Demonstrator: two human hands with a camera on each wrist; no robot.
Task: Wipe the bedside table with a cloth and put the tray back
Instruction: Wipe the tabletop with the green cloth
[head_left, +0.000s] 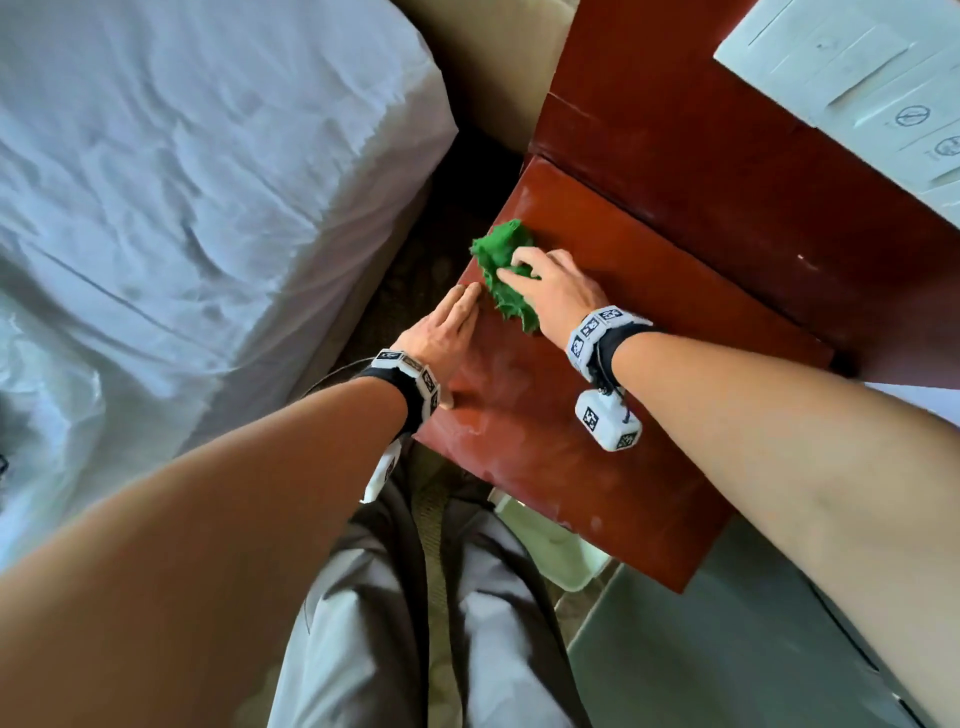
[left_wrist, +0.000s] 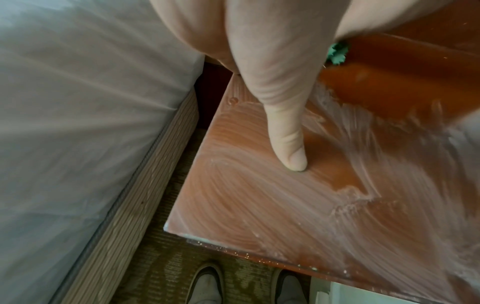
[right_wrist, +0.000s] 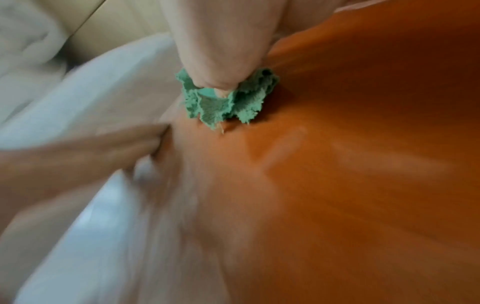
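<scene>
The reddish-brown bedside table (head_left: 597, 415) carries whitish wipe streaks (left_wrist: 259, 205) over its near part. A crumpled green cloth (head_left: 506, 270) lies near the table's far left corner. My right hand (head_left: 535, 278) grips it and presses it onto the wood, and the thumb digs into the bunched cloth (right_wrist: 228, 105). My left hand (head_left: 457, 312) lies flat along the table's left edge beside the cloth, with its thumb (left_wrist: 288, 148) pressed on the top. A pale, tray-like thing (head_left: 550, 551) shows on the floor, partly hidden under the table's front edge.
A bed with a white sheet (head_left: 182, 208) stands close on the left, across a narrow carpeted gap (head_left: 415, 260). Behind the table is a higher wooden ledge (head_left: 727, 182) bearing a white panel (head_left: 852, 78). A grey surface (head_left: 727, 649) lies at lower right. My shoes (left_wrist: 207, 286) stand below the front edge.
</scene>
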